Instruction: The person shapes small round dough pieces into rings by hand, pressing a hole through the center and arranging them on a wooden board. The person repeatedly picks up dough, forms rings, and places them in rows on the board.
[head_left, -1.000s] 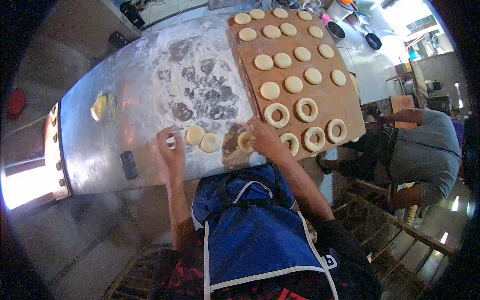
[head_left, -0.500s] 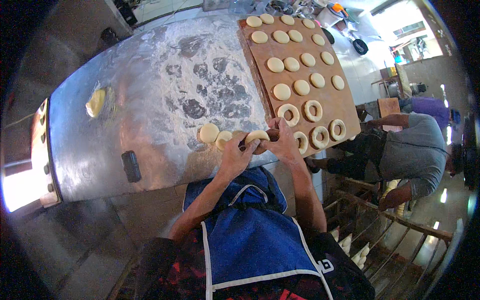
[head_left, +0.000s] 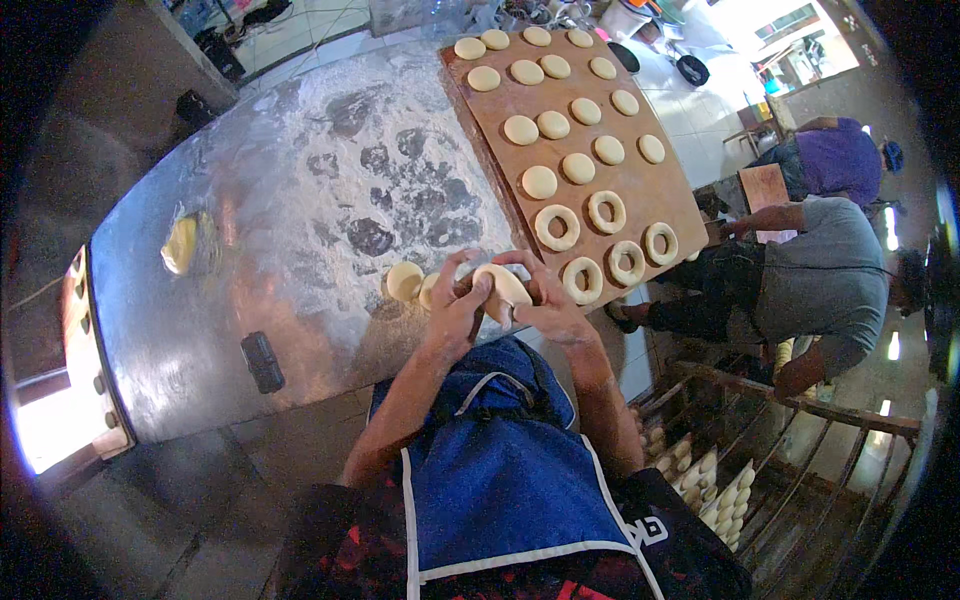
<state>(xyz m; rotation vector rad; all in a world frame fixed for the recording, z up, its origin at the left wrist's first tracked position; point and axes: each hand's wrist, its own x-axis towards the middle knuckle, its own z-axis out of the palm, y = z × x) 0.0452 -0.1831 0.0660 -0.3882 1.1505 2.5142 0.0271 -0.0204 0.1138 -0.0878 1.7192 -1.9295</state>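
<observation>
Between my two hands, over the near edge of the metal table (head_left: 200, 340), a piece of pale dough (head_left: 503, 294) is held up on its side. My left hand (head_left: 456, 308) grips it from the left, thumb against its face. My right hand (head_left: 553, 303) has its fingers curled round the other side. Whether the dough has a hole is hidden by the fingers. Just left of my left hand lies a dough round (head_left: 405, 281), with another one partly covered by that hand. Nearest to my right hand is a dough ring (head_left: 582, 280) on the wooden board (head_left: 640, 205).
The board carries several rows of dough rounds (head_left: 539, 182) and several rings. Flour (head_left: 320, 200) covers the table's middle. A yellowish lump (head_left: 180, 246) and a dark oblong object (head_left: 262, 361) lie left. Two people work at the right, beyond a rack (head_left: 790, 400) with shaped dough pieces.
Both hands have tilted the dough piece from nearly flat to on edge, and the fingers have shifted round it. The view has turned slightly, so table and board appear further left.
</observation>
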